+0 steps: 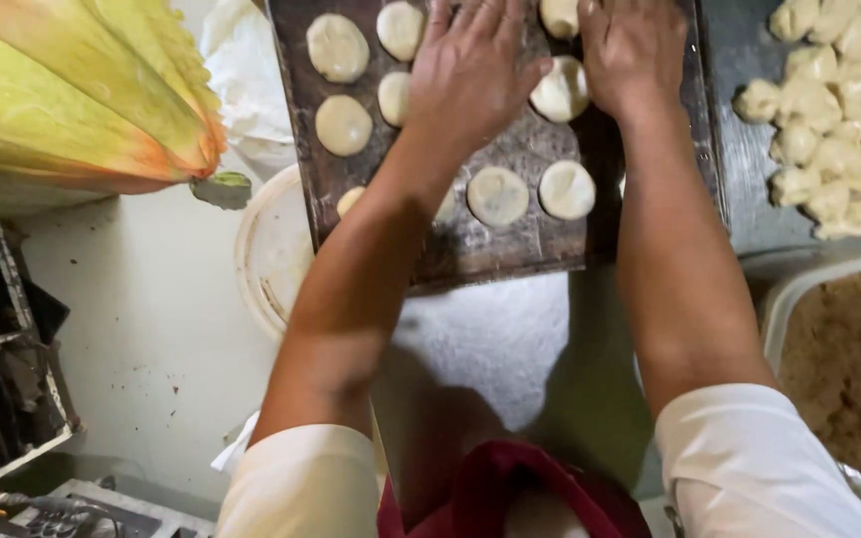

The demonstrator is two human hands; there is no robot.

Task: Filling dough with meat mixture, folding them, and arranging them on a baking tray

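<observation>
- The worktop [510, 339] is filling the middle of the frame, pale and floury, with a white bucket [271, 249] showing at the tray's lower left.
- A dark tray [510, 239] is lying at the upper centre, carrying flat dough discs [497, 194] in loose rows.
- A yellow-orange cloth [72, 90] is taking up the upper left.
- A heap of dough lumps [839, 110] is sitting on a metal sheet at the upper right.
- A tub [849, 359] of brown crumbly filling is standing at the lower right.
- A dark rack [2, 349] with small dough balls is showing at the lower left.
- The left hand [470, 70] is lying open, palm down with fingers spread, over the tray's middle, gripping nothing visible.
- The right hand [630, 45] is resting knuckles-up at the tray's upper right, just beside a disc [560, 92]; I cannot tell whether it is grasping anything.
</observation>
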